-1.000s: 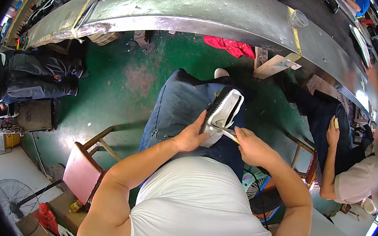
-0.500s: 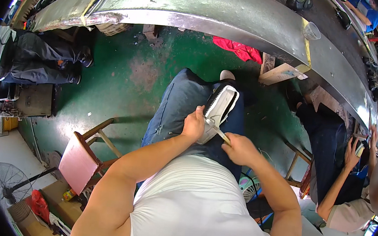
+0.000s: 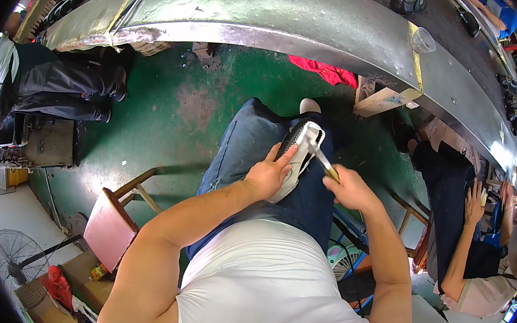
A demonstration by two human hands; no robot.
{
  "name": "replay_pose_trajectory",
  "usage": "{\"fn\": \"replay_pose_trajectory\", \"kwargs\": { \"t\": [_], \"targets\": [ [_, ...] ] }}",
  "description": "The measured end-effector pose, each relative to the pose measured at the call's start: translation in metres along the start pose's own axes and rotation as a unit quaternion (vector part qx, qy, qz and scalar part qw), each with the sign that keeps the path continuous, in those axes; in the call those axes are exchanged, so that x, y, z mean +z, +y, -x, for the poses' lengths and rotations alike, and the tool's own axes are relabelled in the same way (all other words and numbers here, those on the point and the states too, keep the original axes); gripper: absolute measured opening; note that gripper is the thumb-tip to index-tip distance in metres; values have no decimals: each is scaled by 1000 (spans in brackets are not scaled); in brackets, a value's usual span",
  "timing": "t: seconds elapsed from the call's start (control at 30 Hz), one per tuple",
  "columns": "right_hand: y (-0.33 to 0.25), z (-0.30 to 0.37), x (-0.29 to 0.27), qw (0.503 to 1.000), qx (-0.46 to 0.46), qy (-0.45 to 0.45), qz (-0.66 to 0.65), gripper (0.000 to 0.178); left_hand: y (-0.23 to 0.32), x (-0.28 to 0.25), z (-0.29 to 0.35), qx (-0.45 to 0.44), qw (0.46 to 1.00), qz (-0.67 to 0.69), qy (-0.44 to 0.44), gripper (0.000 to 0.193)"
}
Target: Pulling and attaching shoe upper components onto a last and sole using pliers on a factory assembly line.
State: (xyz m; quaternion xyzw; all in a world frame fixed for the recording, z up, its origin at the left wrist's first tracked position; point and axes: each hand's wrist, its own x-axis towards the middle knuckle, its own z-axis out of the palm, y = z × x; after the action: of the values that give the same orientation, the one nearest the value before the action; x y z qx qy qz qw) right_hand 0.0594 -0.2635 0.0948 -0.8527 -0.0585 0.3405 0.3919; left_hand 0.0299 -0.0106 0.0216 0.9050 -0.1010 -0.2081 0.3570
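A wire fan [image 3: 10, 256] stands at the far left, and above it a person in dark trousers [image 3: 60, 87] is beside the counter's left end. A red bag [image 3: 60, 285] lies near the fan, followed by a chair with a pink seat [image 3: 109, 229]. A long metal tool [image 3: 131, 9] rests on the counter [image 3: 267, 10], slanting back from its near edge close to the left corner.

The left hand [image 3: 267, 176] is clamped on the near left side of a black and white shoe [image 3: 295, 176], its fingers pointing toward the shoe's far end. The shoe lies lengthwise on the seated person's lap [image 3: 238, 144], its far end close to the knee edge. Past that, a red cloth [image 3: 324, 71] shows under the counter's near edge. A hammer [image 3: 322, 158] slants over the shoe, its head at the far end of the white hollow; I cannot tell whether it touches. The right hand [image 3: 350, 189] is closed around the handle, apart from the left one.

Further right are a small green fan [image 3: 340, 261], a clear cup [image 3: 422, 40] by the counter's near edge and a co-worker [image 3: 482, 294] in a pale shirt, seated near the counter's right end
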Motion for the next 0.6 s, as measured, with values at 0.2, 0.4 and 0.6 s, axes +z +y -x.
{"fn": "replay_pose_trajectory", "kwargs": {
  "t": [0.2,0.4,0.6],
  "targets": [
    [3,-26,31,989,-71,107,76,39,32,-33,1,-24,988,-89,-120,59],
    [-13,-3,35,994,-78,68,-20,40,-9,10,25,-117,958,261,31,66],
    [-14,15,47,999,-18,-17,27,39,-9,4,25,-112,933,340,-35,73]
  ]
}}
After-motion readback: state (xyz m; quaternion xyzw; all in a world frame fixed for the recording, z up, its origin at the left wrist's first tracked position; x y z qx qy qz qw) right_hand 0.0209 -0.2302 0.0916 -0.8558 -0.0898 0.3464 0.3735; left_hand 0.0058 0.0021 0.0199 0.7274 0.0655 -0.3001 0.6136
